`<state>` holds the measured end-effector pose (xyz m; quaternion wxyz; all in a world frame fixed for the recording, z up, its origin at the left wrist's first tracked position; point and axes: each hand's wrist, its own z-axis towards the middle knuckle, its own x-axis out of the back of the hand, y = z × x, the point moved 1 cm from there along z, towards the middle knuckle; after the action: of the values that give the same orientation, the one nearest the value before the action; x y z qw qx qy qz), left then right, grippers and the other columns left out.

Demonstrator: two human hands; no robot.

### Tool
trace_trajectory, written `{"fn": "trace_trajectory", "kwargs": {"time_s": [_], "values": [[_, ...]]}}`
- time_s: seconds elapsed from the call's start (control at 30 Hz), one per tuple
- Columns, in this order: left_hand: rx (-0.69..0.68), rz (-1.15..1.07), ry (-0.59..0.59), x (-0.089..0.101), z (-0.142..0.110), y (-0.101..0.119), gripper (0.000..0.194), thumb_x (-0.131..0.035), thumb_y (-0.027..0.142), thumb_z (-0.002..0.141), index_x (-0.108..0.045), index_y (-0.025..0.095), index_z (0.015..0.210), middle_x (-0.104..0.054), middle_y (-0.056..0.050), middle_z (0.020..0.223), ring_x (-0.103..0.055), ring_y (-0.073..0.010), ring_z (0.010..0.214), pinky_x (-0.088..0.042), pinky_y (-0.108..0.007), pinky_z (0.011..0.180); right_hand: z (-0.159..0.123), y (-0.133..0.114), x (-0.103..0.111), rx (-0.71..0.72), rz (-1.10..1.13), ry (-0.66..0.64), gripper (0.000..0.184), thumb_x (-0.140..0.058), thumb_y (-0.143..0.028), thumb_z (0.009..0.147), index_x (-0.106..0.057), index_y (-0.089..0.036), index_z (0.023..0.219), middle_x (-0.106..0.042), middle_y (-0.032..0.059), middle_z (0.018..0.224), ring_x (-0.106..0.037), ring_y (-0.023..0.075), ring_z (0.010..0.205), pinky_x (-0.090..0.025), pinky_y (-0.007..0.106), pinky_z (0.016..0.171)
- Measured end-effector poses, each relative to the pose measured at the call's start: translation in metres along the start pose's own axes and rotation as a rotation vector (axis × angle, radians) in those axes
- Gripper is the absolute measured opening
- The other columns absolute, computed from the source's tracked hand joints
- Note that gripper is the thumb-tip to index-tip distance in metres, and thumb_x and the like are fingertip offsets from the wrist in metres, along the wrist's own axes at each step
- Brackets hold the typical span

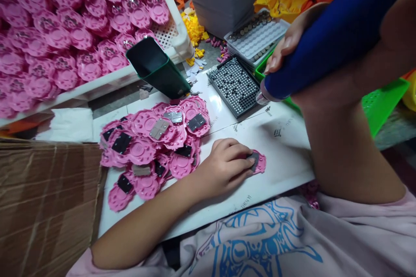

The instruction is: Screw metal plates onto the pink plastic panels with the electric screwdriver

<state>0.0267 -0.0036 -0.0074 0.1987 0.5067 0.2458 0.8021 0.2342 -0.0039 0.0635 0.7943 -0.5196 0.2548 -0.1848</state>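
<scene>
1. Nearest, the right hand (287,45) gripped a thick blue cylindrical tool (325,47).
2. Below, the left hand (225,162) was closed over a small scalloped pink plastic piece (261,163) with a grey plate (255,157), lying on the white-topped bench (282,138).
3. Left of it lay heaped pink plastic pieces (143,149) (some bore black plates (121,142)).
4. Farther stood a black rectangular tray (238,88) and a white plastic crate (184,45).

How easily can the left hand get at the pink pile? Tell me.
Probably yes: the pink pile lies close beside the left hand, and I see nothing blocking the way, though its fingers cover part of a separate pink piece.
</scene>
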Motion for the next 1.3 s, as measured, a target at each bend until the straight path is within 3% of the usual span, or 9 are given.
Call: {"fn": "trace_trajectory", "kwargs": {"time_s": [0.07, 0.13, 0.2, 0.5, 0.67, 0.83, 1.03, 1.13, 1.3], "values": [[0.024, 0.017, 0.005, -0.001, 0.000, 0.001, 0.012, -0.064, 0.020, 0.084, -0.064, 0.014, 0.094, -0.067, -0.010, 0.100, -0.055, -0.0210, 0.093, -0.045, -0.038, 0.081, 0.003, 0.004, 0.001, 0.160, 0.046, 0.073, 0.041, -0.047, -0.061, 0.078, -0.049, -0.027, 0.101, -0.059, -0.0028, 0.106, -0.067, 0.0142, 0.086, -0.053, 0.020, 0.051], [0.062, 0.042, 0.016, -0.001, 0.000, 0.003, 0.011, -0.063, 0.021, 0.085, -0.064, 0.014, 0.094, -0.067, -0.009, 0.099, -0.055, -0.0204, 0.092, -0.044, -0.038, 0.082, 0.006, 0.008, -0.001, 0.174, 0.056, 0.067, 0.026, -0.040, -0.046, 0.084, -0.049, -0.026, 0.097, -0.057, -0.0081, 0.113, -0.066, 0.0064, 0.076, -0.052, 0.016, 0.052], [0.098, 0.068, 0.043, -0.002, 0.000, 0.004, 0.010, -0.062, 0.021, 0.086, -0.065, 0.014, 0.093, -0.067, -0.009, 0.099, -0.054, -0.0201, 0.091, -0.044, -0.038, 0.082, 0.009, 0.012, -0.006, 0.178, 0.098, 0.054, 0.024, -0.039, -0.041, 0.083, -0.050, -0.023, 0.094, -0.058, -0.0093, 0.109, -0.061, 0.0019, 0.064, -0.052, 0.015, 0.050], [0.229, 0.168, 0.131, -0.006, -0.004, 0.005, 0.011, -0.060, 0.023, 0.087, -0.067, 0.016, 0.092, -0.066, -0.009, 0.101, -0.050, -0.0219, 0.094, -0.042, -0.040, 0.083, 0.008, 0.018, -0.021, 0.123, 0.244, -0.024, 0.032, -0.049, -0.043, 0.076, -0.053, -0.017, 0.093, -0.060, -0.0042, 0.102, -0.058, 0.0050, 0.051, -0.050, 0.023, 0.039], [0.268, 0.187, 0.145, -0.006, -0.004, 0.006, 0.013, -0.059, 0.024, 0.088, -0.068, 0.016, 0.091, -0.066, -0.008, 0.101, -0.049, -0.0214, 0.093, -0.041, -0.040, 0.083, 0.006, 0.017, -0.024, 0.085, 0.273, -0.050, 0.030, -0.055, -0.038, 0.071, -0.053, -0.016, 0.090, -0.063, -0.0026, 0.084, -0.059, 0.0079, 0.050, -0.047, 0.023, 0.036], [0.296, 0.175, 0.153, -0.007, -0.004, 0.007, 0.014, -0.059, 0.024, 0.088, -0.068, 0.016, 0.093, -0.066, -0.008, 0.103, -0.049, -0.0220, 0.094, -0.041, -0.040, 0.084, 0.006, 0.015, -0.026, 0.102, 0.284, -0.078, 0.026, -0.056, -0.037, 0.070, -0.054, -0.018, 0.086, -0.063, -0.0044, 0.098, -0.060, 0.0072, 0.050, -0.051, 0.026, 0.039], [0.319, 0.190, 0.161, -0.007, -0.004, 0.006, 0.015, -0.057, 0.024, 0.089, -0.068, 0.015, 0.093, -0.066, -0.009, 0.102, -0.049, -0.0224, 0.094, -0.041, -0.040, 0.083, 0.007, 0.010, -0.030, 0.036, 0.231, -0.147, 0.030, -0.058, -0.041, 0.060, -0.056, -0.019, 0.079, -0.056, -0.0046, 0.048, -0.053, 0.0145, 0.038, -0.044, 0.028, 0.032], [0.314, 0.199, 0.183, -0.007, -0.004, 0.006, 0.014, -0.058, 0.022, 0.088, -0.068, 0.014, 0.092, -0.066, -0.009, 0.102, -0.050, -0.0230, 0.093, -0.041, -0.041, 0.083, 0.007, 0.012, -0.030, 0.032, 0.201, -0.194, 0.032, -0.057, -0.042, 0.062, -0.056, -0.019, 0.083, -0.059, -0.0026, 0.050, -0.055, 0.0158, 0.039, -0.044, 0.029, 0.034], [0.324, 0.208, 0.186, -0.006, -0.003, 0.005, 0.013, -0.057, 0.021, 0.088, -0.068, 0.014, 0.092, -0.066, -0.009, 0.102, -0.050, -0.0229, 0.093, -0.041, -0.041, 0.082, 0.008, 0.014, -0.024, 0.062, 0.203, -0.161, 0.033, -0.055, -0.044, 0.065, -0.058, -0.019, 0.086, -0.057, -0.0062, 0.054, -0.055, 0.0120, 0.042, -0.046, 0.026, 0.036]]}}
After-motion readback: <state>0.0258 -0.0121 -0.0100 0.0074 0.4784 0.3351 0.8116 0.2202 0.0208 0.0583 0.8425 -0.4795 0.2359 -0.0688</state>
